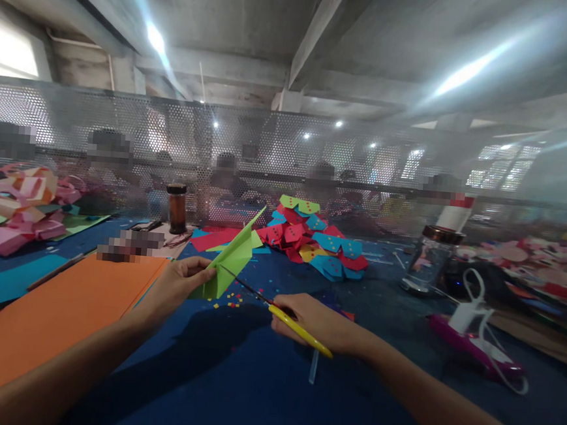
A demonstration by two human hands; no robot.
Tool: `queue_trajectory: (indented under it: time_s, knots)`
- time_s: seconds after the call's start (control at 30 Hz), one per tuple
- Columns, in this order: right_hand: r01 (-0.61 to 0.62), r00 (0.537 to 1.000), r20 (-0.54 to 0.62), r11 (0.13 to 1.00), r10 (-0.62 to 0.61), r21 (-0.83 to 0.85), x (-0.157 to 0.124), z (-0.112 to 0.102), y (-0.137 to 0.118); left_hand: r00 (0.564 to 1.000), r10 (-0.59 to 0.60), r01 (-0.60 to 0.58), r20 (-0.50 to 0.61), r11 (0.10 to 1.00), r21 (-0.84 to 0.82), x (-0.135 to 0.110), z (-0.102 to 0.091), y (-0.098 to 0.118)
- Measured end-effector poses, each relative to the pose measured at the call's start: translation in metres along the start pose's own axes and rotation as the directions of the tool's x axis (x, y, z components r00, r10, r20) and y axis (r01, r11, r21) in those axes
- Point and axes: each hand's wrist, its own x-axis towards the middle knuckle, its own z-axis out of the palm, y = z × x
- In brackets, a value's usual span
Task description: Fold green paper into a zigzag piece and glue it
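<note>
Over blue table (250, 380) | L hand (174, 289) pinches green paper (230, 261) | R hand (318, 323) w/ scissors (276, 310)

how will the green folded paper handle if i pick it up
Probably very light: the left hand holds the green paper up by one edge with just its fingers. Likely fairly stiff, since the folded point stands up without drooping. The scissors reach into it, so it probably tears easily.
</note>
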Motion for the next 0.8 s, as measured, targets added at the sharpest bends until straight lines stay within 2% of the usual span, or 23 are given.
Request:
queue_trajectory:
  time_s: [0.8]
  knots:
    - [0.052, 0.998, -0.022, 0.983, -0.057, -0.177, 0.004, 0.004, 0.011, 1.000, -0.007, 0.006, 0.010, 0.999, 0.035, -0.003, 0.001, 0.003]
